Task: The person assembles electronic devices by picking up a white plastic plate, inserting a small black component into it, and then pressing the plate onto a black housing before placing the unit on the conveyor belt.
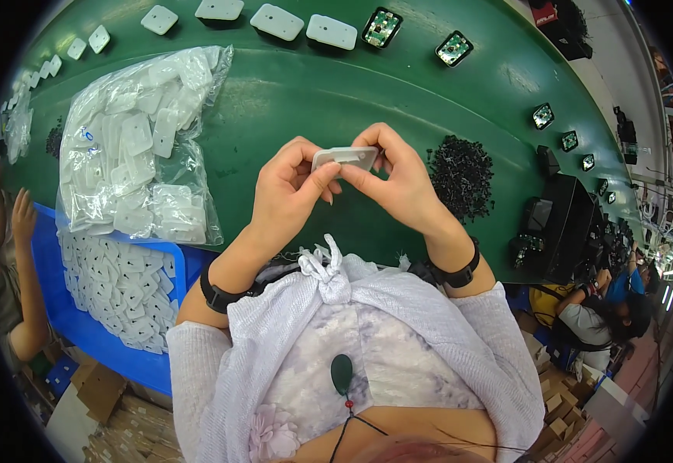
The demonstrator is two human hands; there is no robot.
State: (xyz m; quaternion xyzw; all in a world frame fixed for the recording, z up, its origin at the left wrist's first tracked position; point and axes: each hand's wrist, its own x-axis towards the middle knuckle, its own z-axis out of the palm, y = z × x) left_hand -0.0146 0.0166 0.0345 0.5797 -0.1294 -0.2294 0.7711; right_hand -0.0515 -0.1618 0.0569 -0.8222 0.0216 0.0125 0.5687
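Between both hands, above the green table, a translucent white plastic cover point(358, 157) is held up and tilted. My left hand point(294, 179) is closed on its left end, thumb on the near face. My right hand point(395, 179) grips the right end the same way, its thumb tip close to the left one at the lower edge. Just right of my right hand lies a heap of small black parts point(461, 177). To the left of my left hand rests a clear plastic bag point(132, 147) full of similar white covers.
A blue bin point(105, 333) holding many white covers stands at the lower left. Along the green table's point(298, 100) far side sit white covers point(277, 21) and black housings with green circuit boards point(382, 28). Black boxes point(564, 224) stand at the right. Other people are at both sides.
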